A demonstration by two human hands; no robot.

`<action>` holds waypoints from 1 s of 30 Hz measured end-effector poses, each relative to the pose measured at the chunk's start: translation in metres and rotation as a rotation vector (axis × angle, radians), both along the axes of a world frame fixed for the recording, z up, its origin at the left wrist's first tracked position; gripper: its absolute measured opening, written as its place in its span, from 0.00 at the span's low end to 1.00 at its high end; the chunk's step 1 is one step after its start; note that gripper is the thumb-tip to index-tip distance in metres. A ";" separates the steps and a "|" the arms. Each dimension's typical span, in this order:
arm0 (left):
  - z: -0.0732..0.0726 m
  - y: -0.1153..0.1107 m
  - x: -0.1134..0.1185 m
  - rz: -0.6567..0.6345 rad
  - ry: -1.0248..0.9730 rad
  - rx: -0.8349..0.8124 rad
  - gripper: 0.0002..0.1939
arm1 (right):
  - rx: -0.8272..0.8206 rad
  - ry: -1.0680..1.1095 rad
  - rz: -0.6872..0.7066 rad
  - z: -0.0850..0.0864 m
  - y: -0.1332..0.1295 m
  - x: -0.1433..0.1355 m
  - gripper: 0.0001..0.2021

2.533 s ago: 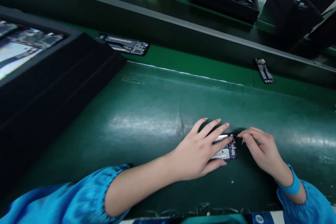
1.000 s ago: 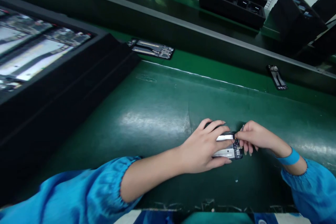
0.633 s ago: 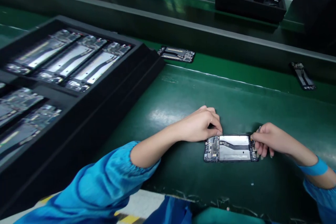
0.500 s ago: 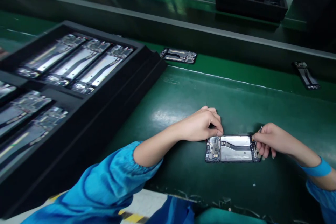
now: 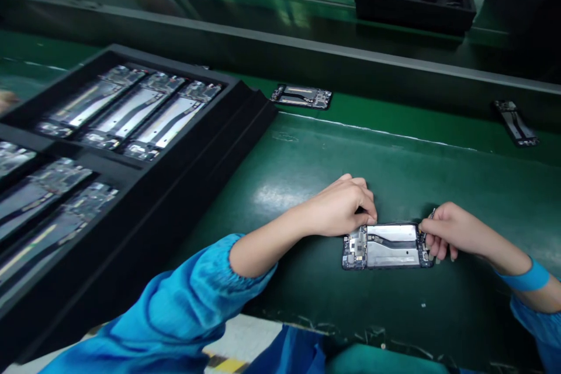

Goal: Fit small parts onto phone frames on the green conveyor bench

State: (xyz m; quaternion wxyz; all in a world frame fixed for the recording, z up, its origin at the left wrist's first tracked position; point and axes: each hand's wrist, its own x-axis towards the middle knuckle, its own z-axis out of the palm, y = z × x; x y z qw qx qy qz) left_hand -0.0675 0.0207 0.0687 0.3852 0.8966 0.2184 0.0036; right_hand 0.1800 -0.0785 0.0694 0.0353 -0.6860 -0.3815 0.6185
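An opened phone (image 5: pixel 392 254) lies flat on the green work surface, its circuit board at the left end and a bright metal bay with a dark flex cable in the middle. My left hand (image 5: pixel 346 207) is closed in a pinch at its far edge, near the board, thumb and forefinger touching the frame. My right hand (image 5: pixel 451 231) is closed at the phone's right end, thumb and forefinger pressed together over the small parts there. A small slim piece sticks up by those fingers; I cannot make out what it is.
At left stands a large black tray (image 5: pixel 245 108) holding several opened phones. Another opened phone (image 5: pixel 302 96) lies beyond the tray's corner, and one more (image 5: pixel 516 124) at far right. Behind a long raised ledge (image 5: pixel 307 49) sits a black compartmented box (image 5: pixel 414 10).
The view has shifted slightly. Both hands keep their pinches at the same spots on the phone, with hardly any movement.
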 end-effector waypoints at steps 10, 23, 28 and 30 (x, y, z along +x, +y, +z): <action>0.003 -0.005 0.061 -0.109 0.019 0.133 0.10 | 0.023 0.013 0.015 -0.002 0.001 -0.001 0.20; 0.002 -0.030 0.065 0.053 0.079 0.169 0.04 | 0.053 0.020 0.004 -0.006 0.000 0.000 0.17; -0.003 -0.046 0.051 0.148 0.098 0.211 0.05 | 0.440 0.181 -0.167 -0.002 -0.009 0.018 0.15; -0.001 -0.049 0.048 0.169 0.070 0.147 0.05 | 0.762 0.123 -0.330 0.003 -0.015 0.022 0.16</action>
